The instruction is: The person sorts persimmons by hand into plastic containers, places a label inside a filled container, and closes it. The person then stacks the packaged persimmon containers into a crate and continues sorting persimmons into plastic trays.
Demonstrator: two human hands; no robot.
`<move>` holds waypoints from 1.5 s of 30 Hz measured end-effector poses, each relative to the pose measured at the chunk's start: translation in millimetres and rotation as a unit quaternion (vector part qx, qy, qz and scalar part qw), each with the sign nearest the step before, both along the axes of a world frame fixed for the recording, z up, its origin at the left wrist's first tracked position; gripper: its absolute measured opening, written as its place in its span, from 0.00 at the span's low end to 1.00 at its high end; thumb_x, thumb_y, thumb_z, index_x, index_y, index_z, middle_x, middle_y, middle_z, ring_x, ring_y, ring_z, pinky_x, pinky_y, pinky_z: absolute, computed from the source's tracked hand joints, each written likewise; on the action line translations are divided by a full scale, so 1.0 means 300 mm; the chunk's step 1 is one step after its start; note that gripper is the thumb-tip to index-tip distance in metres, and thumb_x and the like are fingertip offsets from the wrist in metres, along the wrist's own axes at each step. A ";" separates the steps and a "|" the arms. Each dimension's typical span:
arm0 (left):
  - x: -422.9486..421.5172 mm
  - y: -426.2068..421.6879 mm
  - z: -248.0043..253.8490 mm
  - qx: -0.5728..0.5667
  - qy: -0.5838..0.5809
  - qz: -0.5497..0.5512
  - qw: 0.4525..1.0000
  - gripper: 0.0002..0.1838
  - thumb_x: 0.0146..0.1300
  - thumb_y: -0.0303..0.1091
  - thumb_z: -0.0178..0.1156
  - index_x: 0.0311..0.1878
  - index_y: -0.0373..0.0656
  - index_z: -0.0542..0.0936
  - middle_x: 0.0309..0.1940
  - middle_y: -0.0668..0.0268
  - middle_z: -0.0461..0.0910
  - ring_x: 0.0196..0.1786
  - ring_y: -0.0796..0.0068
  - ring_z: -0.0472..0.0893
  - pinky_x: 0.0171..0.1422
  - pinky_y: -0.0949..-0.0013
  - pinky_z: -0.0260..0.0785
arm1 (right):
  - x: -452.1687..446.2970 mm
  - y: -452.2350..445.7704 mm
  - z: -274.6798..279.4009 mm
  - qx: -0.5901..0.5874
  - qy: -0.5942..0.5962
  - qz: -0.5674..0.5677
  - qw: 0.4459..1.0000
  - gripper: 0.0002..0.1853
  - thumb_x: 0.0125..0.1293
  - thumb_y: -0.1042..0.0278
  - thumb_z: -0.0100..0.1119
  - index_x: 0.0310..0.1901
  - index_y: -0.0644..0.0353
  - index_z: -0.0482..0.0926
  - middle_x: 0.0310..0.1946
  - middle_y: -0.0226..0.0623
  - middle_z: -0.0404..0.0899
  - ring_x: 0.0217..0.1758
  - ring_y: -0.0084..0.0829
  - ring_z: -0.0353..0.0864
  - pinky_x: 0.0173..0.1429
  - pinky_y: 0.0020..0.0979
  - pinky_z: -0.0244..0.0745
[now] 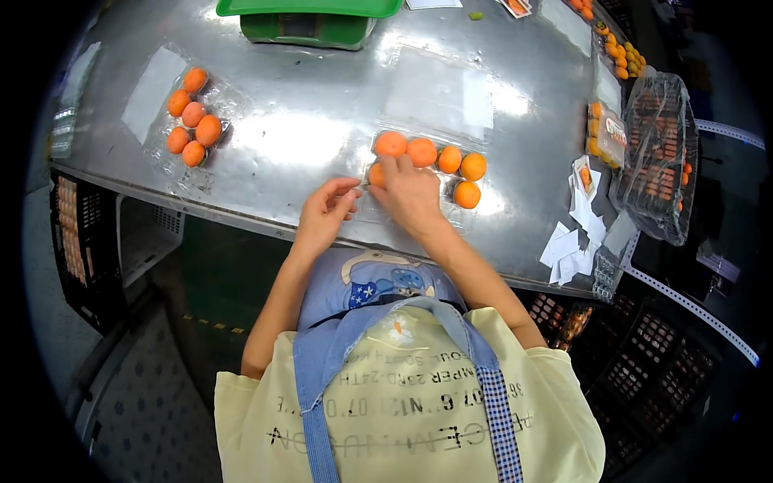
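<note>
Just beyond the table's near edge, a clear plastic tray with its lid folded back holds several oranges. My right hand reaches over the tray's near row, its fingers bent down around an orange that they partly cover. Left of the tray hovers my left hand, fingers loosely curled and thumb apart, with nothing visible in it. Farther left, a second clear tray bears several oranges.
A green scale stands at the back. On the right are a packed box of oranges, scattered white labels and a plastic-wrapped stack. Crates sit below the table at left.
</note>
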State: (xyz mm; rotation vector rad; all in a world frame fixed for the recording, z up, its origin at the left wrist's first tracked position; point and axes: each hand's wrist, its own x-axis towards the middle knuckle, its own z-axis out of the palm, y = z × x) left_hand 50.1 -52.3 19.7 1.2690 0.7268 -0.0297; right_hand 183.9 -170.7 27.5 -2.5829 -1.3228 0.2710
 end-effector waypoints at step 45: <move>0.036 -0.083 0.110 0.101 -0.151 0.043 0.982 0.29 0.50 0.22 0.70 0.58 0.39 0.74 0.41 0.70 0.77 0.37 0.85 0.72 0.37 0.79 0.68 | -0.054 -0.131 0.104 0.311 0.303 -0.067 0.898 0.16 0.62 0.72 0.62 0.51 0.64 0.75 0.40 0.38 0.77 0.30 0.22 0.77 0.30 0.24 0.72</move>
